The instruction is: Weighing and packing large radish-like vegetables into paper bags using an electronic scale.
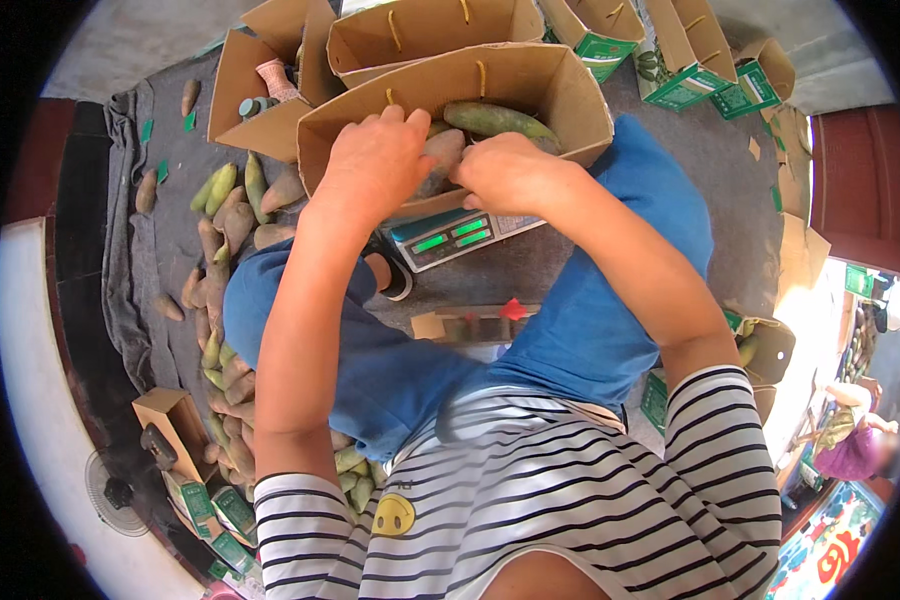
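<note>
In front of me an open cardboard box (335, 132) rests on a digital scale (450, 239) with green lit displays. Inside it lie a long green root (497, 121) and a brown tuber (444, 155). My left hand (375, 160) is curled over the left part of the box, its thumb side beside the brown tuber. At the box's near edge, right of that tuber, my right hand (510, 175) is closed with fingers bent. Both palms are hidden, so what each hand grips does not show.
Many brown and green roots (232, 225) lie heaped on the dark cloth at left. Behind stands another box with yellow cords (435, 35); one at its left (232, 85) holds small items. Green-printed boxes (685, 85) stand far right. A person (855, 440) is at lower right.
</note>
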`<state>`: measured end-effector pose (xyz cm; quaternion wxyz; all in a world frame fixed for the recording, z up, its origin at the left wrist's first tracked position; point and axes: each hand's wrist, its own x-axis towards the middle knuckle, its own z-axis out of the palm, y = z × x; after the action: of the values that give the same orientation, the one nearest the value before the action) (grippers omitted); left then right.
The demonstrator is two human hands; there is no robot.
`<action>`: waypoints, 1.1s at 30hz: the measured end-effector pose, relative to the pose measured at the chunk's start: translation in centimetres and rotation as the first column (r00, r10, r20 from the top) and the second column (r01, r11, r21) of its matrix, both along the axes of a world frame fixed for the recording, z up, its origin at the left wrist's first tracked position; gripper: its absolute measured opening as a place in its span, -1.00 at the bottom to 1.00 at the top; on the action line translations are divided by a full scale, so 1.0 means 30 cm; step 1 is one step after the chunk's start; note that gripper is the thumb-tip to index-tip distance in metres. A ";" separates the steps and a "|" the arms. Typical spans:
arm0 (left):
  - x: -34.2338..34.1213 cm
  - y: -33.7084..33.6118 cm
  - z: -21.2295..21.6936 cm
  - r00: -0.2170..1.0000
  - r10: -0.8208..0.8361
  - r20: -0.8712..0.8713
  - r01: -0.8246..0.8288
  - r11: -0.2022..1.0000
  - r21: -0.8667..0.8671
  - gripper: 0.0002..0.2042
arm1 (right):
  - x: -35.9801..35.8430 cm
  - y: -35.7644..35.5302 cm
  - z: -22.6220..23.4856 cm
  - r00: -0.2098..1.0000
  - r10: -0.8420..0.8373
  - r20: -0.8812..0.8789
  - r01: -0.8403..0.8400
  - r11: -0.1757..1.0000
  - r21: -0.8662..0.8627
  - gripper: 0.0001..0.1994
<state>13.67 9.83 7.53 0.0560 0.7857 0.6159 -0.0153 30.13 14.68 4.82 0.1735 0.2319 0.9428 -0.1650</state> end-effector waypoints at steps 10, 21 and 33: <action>-0.001 -0.043 -0.017 1.000 -0.009 -0.029 0.008 0.999 -0.052 -0.65 | -0.026 -0.019 -0.046 0.996 0.052 0.068 -0.056 0.997 0.058 -0.83; 0.011 -0.037 0.008 0.999 0.014 -0.048 -0.018 0.997 -0.077 -0.68 | -0.010 -0.016 -0.058 0.998 0.060 -0.018 -0.058 0.996 0.068 -0.84; 0.046 -0.044 -0.024 0.998 -0.034 -0.056 0.031 0.998 -0.047 -0.72 | -0.011 -0.016 -0.050 0.995 0.087 -0.053 -0.082 0.993 0.085 -0.81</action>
<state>15.04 8.50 6.80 0.0561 0.7933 0.6039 -0.0527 29.81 14.19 3.32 0.1438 0.1941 0.9623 -0.1246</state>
